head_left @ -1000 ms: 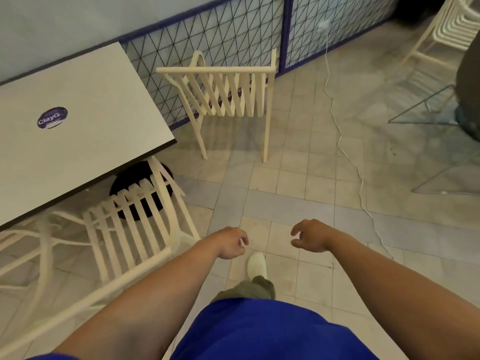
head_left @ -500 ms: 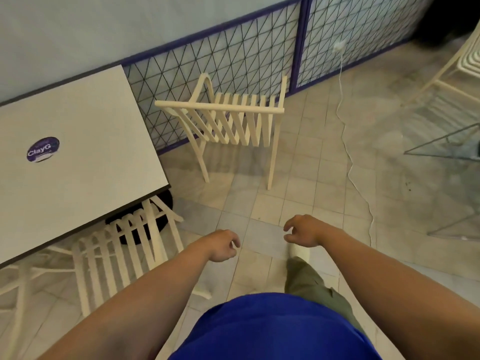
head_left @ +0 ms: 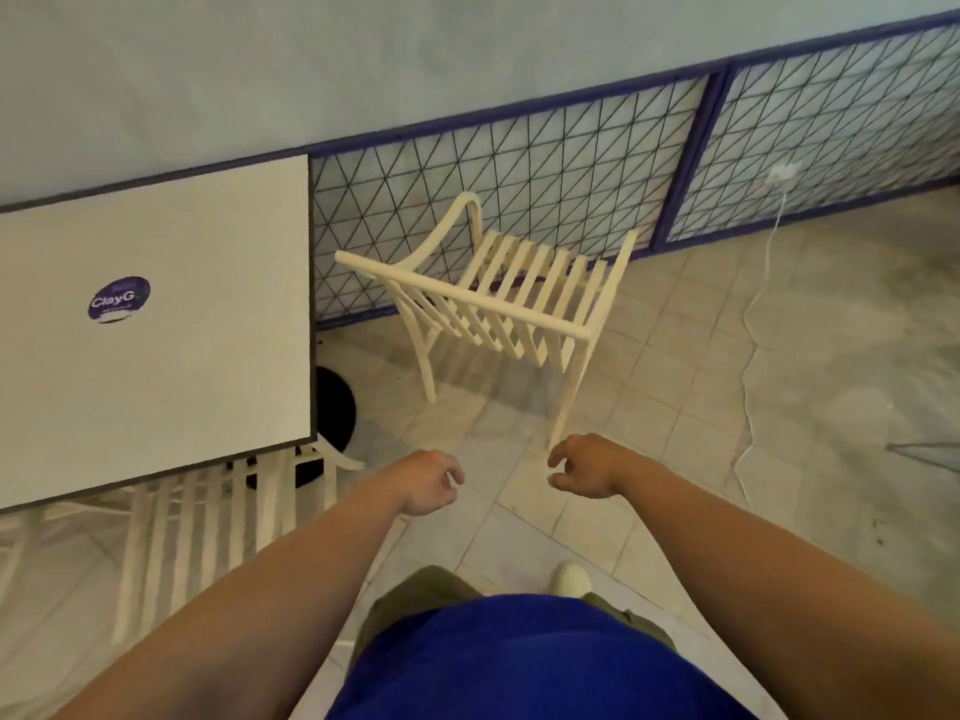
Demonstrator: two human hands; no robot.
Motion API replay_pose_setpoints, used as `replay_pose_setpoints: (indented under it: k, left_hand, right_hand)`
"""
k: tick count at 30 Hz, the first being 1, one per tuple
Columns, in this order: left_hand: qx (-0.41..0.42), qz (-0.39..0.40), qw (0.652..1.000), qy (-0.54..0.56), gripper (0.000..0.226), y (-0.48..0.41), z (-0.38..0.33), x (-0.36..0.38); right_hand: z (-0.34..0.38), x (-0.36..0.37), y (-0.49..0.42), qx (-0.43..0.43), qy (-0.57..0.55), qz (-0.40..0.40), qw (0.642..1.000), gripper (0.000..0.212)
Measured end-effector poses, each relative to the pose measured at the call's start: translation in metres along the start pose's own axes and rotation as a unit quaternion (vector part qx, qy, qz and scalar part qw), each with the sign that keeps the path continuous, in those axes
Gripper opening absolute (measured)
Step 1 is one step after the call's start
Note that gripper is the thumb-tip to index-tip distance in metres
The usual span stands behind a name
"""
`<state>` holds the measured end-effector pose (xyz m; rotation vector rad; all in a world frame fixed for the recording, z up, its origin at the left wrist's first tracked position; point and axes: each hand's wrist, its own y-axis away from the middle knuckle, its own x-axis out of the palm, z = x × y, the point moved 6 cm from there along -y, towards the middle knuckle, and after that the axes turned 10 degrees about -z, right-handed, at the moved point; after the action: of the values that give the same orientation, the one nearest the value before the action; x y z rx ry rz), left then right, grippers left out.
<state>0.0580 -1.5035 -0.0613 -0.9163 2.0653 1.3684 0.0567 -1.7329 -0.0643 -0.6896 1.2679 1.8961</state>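
Closed in on the cream slatted chair (head_left: 498, 298) since half a second before, finding it upright on pale square tiles by the black wire-mesh panel (head_left: 519, 163), its thin near leg ending just beyond the right hand (head_left: 584, 470). Kept left hand (head_left: 428, 483) and right hand outstretched, fingers loosely curled, gripping nothing. Noted smooth white tabletop (head_left: 182, 356) with round purple sticker (head_left: 119, 299), second slatted chair (head_left: 218, 517) tucked beneath.

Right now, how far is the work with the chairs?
Done: one chair sits pushed under the table. In hand: the left hand and right hand reach, empty, toward the second chair by the fence, touching nothing. Left: probably to grip that chair and move it.
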Motion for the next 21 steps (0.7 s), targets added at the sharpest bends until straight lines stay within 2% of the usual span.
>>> replay_pose_setpoints:
  k: [5, 8, 13, 17, 21]
  left_hand:
    - [-0.012, -0.021, 1.0, 0.01, 0.03, -0.032, 0.0, -0.04]
    - [-0.018, -0.027, 0.999, 0.009, 0.031, -0.057, 0.01, -0.068]
    - [0.007, -0.04, 0.999, -0.026, 0.034, -0.117, 0.028, -0.135]
    - [0.057, -0.071, 0.993, -0.074, 0.036, -0.174, 0.04, -0.195]
    - [0.117, -0.106, 0.981, -0.117, 0.042, -0.215, 0.043, -0.245]
  right_hand:
    - [0.013, -0.028, -0.04, -0.047, 0.009, 0.013, 0.999, 0.044]
    - [0.022, -0.045, -0.07, -0.06, -0.013, -0.01, 0.998, 0.042]
    - [0.042, -0.094, -0.127, -0.062, -0.062, -0.147, 0.985, 0.032]
    - [0.054, -0.129, -0.172, -0.032, -0.067, -0.23, 0.97, 0.038]
    - [0.052, -0.136, -0.206, 0.025, -0.033, -0.188, 0.981, 0.056]
